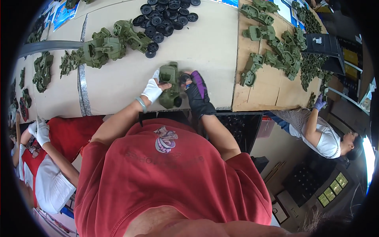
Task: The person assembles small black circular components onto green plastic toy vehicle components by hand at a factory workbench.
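My left hand [153, 89], in a white glove with bare fingertips, grips the side of a dark green plastic toy vehicle body [169, 75] at the table's near edge. A black wheel [177, 102] shows at the body's lower right. On the other side, my right hand [197, 94], in a black and purple glove, pinches another small black wheel [184, 79] close to the body's right side. That wheel is slightly blurred, and I cannot tell whether it touches the body.
Loose black wheels [166, 17] lie in a heap at the back. Green vehicle bodies [104, 49] are piled left, with more green parts [282, 51] at right. A black bin [321, 44] stands far right. Co-workers flank me: a white-gloved hand [39, 130] left, a purple-gloved hand [319, 102] right.
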Demonstrator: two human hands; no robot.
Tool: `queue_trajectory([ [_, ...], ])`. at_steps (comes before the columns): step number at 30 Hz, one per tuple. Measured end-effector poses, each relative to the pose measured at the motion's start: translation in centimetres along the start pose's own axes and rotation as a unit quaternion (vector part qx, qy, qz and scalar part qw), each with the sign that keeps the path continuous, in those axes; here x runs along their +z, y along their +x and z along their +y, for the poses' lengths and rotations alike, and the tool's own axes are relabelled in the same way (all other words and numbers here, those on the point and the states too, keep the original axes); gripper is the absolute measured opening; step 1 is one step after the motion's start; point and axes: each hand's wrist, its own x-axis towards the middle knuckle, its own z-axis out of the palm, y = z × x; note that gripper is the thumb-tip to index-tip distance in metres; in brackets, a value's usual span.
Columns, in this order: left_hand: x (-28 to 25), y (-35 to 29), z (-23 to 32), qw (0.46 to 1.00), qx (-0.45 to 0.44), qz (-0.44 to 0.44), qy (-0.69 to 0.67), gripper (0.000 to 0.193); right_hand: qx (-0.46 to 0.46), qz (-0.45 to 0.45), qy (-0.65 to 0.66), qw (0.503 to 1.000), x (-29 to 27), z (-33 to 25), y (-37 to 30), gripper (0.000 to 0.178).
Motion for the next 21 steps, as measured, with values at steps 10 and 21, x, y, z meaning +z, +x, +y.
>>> queue_trajectory([
  [10, -3.2, 1.0, -3.1, 0.861, 0.256, 0.162, 0.408, 0.086, 0.067, -0.082, 0.006, 0.994, 3.0, 0.3, -4.5, 0.021],
  [21, -0.9, -3.2, -1.9, 0.808, 0.156, 0.159, 0.546, 0.087, -0.012, 0.022, -0.076, 0.997, 1.1, -1.5, -1.5, 0.026],
])
